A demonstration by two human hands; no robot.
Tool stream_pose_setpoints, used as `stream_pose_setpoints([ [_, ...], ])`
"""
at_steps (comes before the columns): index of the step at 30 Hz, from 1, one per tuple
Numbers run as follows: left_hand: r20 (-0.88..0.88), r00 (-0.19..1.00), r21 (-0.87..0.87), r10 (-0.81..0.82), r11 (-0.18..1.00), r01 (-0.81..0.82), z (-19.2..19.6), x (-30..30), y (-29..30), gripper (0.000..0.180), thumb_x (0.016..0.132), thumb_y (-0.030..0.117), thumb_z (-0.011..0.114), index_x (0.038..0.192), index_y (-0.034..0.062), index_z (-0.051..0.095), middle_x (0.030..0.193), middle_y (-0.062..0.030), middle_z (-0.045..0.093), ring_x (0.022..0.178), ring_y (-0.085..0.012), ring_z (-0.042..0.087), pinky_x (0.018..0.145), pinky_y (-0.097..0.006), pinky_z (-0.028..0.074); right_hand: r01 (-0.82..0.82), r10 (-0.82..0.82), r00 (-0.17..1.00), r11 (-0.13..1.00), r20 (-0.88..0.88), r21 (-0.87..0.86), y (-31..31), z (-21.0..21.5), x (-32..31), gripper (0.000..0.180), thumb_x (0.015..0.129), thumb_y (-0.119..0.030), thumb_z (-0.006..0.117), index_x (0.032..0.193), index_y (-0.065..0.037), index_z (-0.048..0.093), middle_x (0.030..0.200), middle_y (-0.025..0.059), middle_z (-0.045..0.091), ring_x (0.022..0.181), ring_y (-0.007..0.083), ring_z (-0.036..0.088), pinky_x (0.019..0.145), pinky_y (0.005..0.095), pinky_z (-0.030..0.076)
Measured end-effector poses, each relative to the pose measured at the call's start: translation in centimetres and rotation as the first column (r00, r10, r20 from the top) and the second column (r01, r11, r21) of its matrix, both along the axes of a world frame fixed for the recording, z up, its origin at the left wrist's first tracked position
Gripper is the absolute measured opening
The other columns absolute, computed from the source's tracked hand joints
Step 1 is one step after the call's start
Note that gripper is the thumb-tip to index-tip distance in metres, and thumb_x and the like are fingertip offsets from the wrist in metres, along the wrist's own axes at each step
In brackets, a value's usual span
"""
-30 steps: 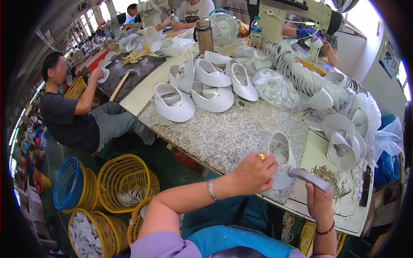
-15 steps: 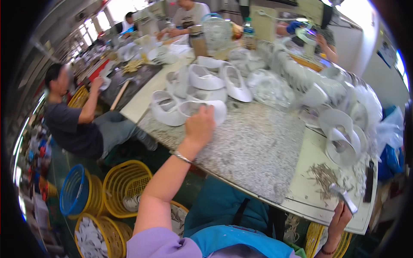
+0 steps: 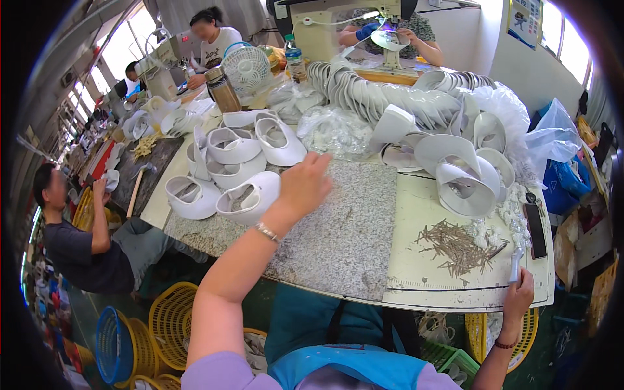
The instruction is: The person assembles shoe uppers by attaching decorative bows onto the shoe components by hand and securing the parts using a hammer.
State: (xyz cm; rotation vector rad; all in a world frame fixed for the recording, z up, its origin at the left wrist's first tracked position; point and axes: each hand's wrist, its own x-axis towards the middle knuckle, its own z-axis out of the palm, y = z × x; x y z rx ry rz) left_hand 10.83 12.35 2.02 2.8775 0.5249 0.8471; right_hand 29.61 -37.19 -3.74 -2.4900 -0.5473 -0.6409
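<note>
My left hand (image 3: 305, 185) is over the speckled stone slab (image 3: 344, 227), just right of the nearest white shoe upper (image 3: 250, 207). Its fingers reach forward, somewhat blurred, with nothing visible in them. Several more white shoe uppers (image 3: 234, 145) stand grouped behind and to the left, some stacked on others. At the table's right front edge my right hand (image 3: 519, 294) is closed round a hammer (image 3: 515, 265), its metal head toward the table. Beside it lies a heap of thin brown nail-like pieces (image 3: 455, 248).
Curved white pieces (image 3: 465, 179) pile up at the right, with a long row (image 3: 383, 97) behind. A dark phone (image 3: 535, 229) lies at the right edge. A steel flask (image 3: 222, 91), fan (image 3: 250, 68) and bottle (image 3: 294, 60) stand far back. Yellow baskets (image 3: 172, 318) sit below; co-workers sit left and behind.
My left hand has come off the shoe upper and moved right, over the slab. My right hand still holds the hammer, now turned more upright in view. The head view has shifted.
</note>
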Motion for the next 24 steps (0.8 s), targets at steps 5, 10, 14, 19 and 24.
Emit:
stream_pose_setpoints([
  [5,0.351,0.934,-0.263,-0.06,0.951,0.16,0.2,10.2,0.4,0.045,0.081,0.023,0.068,0.12,0.0009,0.058,0.107,-0.0095,0.065,0.078,-0.0177,0.064,0.065,-0.031,0.051,-0.006,0.011,0.999,0.994,0.049,-0.112,1.0,0.2,0.1,0.022,0.088,-0.017,0.06,0.101,0.0,0.058,0.095,0.0174,0.059,0.089,0.0376,0.056,0.077,0.0439,0.045],
  [10,0.251,0.965,-0.87,-0.08,0.419,0.261,4.2,10.6,-0.3,0.031,0.083,0.019,0.069,0.108,-0.0007,0.065,0.094,-0.0077,0.069,0.07,-0.0117,0.062,0.06,-0.022,0.049,-0.032,0.036,0.999,0.988,0.022,-0.152,1.6,0.4,-0.6,0.023,0.084,-0.015,0.063,0.1,0.001,0.058,0.094,0.0172,0.058,0.09,0.037,0.055,0.078,0.0443,0.044],
  [14,0.605,0.791,-0.781,0.097,0.269,0.564,3.8,8.1,-2.3,0.023,0.087,0.012,0.065,0.104,-0.0032,0.065,0.091,-0.0087,0.068,0.076,-0.0145,0.066,0.061,-0.024,0.052,-0.02,0.014,0.999,0.985,-0.036,-0.174,1.7,0.8,-0.6,0.021,0.083,-0.01,0.061,0.102,0.0,0.058,0.097,0.0183,0.057,0.094,0.0373,0.054,0.082,0.0435,0.044],
  [19,0.605,0.787,-0.792,0.119,0.193,0.58,1.8,4.8,-4.7,0.015,0.09,0.01,0.062,0.099,-0.0023,0.065,0.091,-0.0095,0.068,0.081,-0.0169,0.068,0.064,-0.025,0.055,-0.226,0.226,0.944,0.974,0.242,-0.028,5.7,3.0,-1.1,0.031,0.077,0.001,0.058,0.108,0.0,0.057,0.107,0.0186,0.055,0.103,0.0367,0.053,0.091,0.0425,0.043],
  [24,0.596,0.8,-0.792,0.071,0.212,0.572,1.2,3.4,-6.1,0.013,0.093,0.011,0.059,0.096,-0.0005,0.062,0.091,-0.0086,0.067,0.082,-0.0173,0.068,0.065,-0.025,0.055,-0.63,0.604,0.722,0.775,0.338,-0.04,18.2,8.1,-3.3,0.042,0.072,0.0,0.066,0.113,-0.002,0.057,0.115,0.0167,0.054,0.1,0.0313,0.058,0.086,0.0402,0.046],
])
